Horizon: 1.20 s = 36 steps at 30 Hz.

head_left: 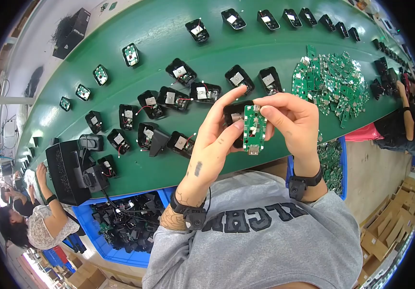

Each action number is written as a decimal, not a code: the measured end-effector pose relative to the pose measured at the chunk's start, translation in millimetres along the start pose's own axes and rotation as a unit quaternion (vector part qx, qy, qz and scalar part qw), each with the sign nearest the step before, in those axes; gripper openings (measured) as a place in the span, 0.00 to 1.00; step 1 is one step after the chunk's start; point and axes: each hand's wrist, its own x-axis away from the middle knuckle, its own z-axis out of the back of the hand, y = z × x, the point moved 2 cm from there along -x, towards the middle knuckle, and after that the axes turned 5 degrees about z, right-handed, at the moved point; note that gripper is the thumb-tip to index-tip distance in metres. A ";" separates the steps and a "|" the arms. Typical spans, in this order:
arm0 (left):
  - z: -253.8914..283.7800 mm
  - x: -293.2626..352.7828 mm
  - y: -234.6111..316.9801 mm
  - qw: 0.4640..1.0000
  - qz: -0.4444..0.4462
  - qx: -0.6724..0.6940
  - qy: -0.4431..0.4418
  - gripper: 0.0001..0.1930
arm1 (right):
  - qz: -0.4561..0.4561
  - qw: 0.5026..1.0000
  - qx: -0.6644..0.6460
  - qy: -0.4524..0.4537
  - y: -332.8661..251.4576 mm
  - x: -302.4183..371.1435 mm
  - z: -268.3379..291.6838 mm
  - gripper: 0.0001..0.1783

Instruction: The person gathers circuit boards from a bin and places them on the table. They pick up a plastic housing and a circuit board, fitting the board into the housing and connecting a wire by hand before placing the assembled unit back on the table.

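Both hands meet in front of my chest over the green table. My left hand (219,132) is closed round a black plastic housing (234,110), partly hidden by the fingers and by a green circuit board (254,126). Thumb and fingers of my right hand (291,120) pinch the board's upper end. The board stands upright beside the housing, a metal port at its lower end. Whether it touches the housing's inside I cannot tell. Just beyond my hands sit two open black housings, one (239,79) with a pale block inside and another (270,80) to its right.
A heap of green circuit boards (332,86) lies right on the table (145,176). Several open housings stand left and far. Blue bins hold black parts (125,226) and boards (330,166). A black box-shaped device (65,171) stands left. Co-workers sit at left (44,226) and right (400,123).
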 end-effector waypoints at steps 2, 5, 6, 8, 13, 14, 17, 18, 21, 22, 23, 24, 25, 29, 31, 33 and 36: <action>1.7 0.0 -1.5 1.000 -0.002 -0.001 0.002 0.27 | 0.046 0.998 0.041 -0.024 -2.3 1.3 -0.6 0.08; -8.2 3.4 1.9 0.997 0.007 0.082 0.003 0.27 | 0.093 0.990 0.105 -0.006 -5.9 -0.4 -1.4 0.08; -7.4 3.1 2.0 0.997 0.007 0.082 0.003 0.27 | 0.093 0.990 0.105 -0.006 -8.8 -0.7 -1.8 0.08; -4.8 2.0 2.0 0.997 0.014 0.080 -0.005 0.30 | 0.107 0.977 0.169 -0.069 -14.5 -0.9 -5.2 0.08; -7.0 6.6 4.5 0.986 0.014 0.162 -0.035 0.40 | 0.193 0.942 0.269 -0.056 -16.3 -4.5 -7.0 0.09; -8.5 7.7 3.6 0.988 0.010 0.147 -0.041 0.41 | 0.209 0.932 0.288 -0.068 -17.5 -5.1 -8.4 0.10; -9.1 8.5 2.5 0.990 -0.008 0.127 -0.055 0.46 | 0.252 0.901 0.339 -0.094 -20.1 -12.8 -6.7 0.11; -7.0 7.0 0.1 0.991 -0.029 0.120 -0.058 0.47 | 0.281 0.879 0.370 -0.110 -21.3 -14.5 -7.0 0.11; -8.4 8.0 1.1 0.990 -0.037 0.120 -0.060 0.50 | 0.249 0.909 0.323 -0.088 -23.6 -14.2 -5.9 0.11; -10.3 8.0 0.2 0.992 -0.046 0.105 -0.051 0.50 | 0.249 0.909 0.322 -0.089 -24.0 -14.4 -6.1 0.11; -12.0 7.8 -0.4 0.994 -0.055 0.089 -0.041 0.50 | 0.287 0.876 0.380 -0.070 -25.6 -14.0 -6.6 0.10; -13.5 6.5 0.0 0.993 -0.053 0.102 -0.036 0.48 | 0.324 0.837 0.437 -0.050 -27.3 -13.1 -6.7 0.09; -13.7 6.1 -1.5 0.993 -0.053 0.101 -0.038 0.48 | 0.324 0.837 0.438 -0.049 -27.4 -12.0 -6.4 0.09; -17.5 6.6 -2.2 0.993 -0.055 0.094 -0.039 0.44 | 0.334 0.830 0.447 -0.003 -24.4 -4.5 -8.0 0.09; -20.0 6.1 -2.7 0.992 -0.048 0.113 -0.038 0.43 | 0.331 0.830 0.449 0.023 -22.9 -4.0 -6.1 0.08; -20.3 5.0 -4.9 0.993 -0.055 0.102 -0.039 0.43 | 0.313 0.860 0.403 -0.008 -20.6 -6.5 -1.3 0.09; -20.2 4.5 -6.3 0.992 -0.058 0.095 -0.052 0.42 | 0.246 0.934 0.258 0.004 -9.4 -7.2 1.1 0.14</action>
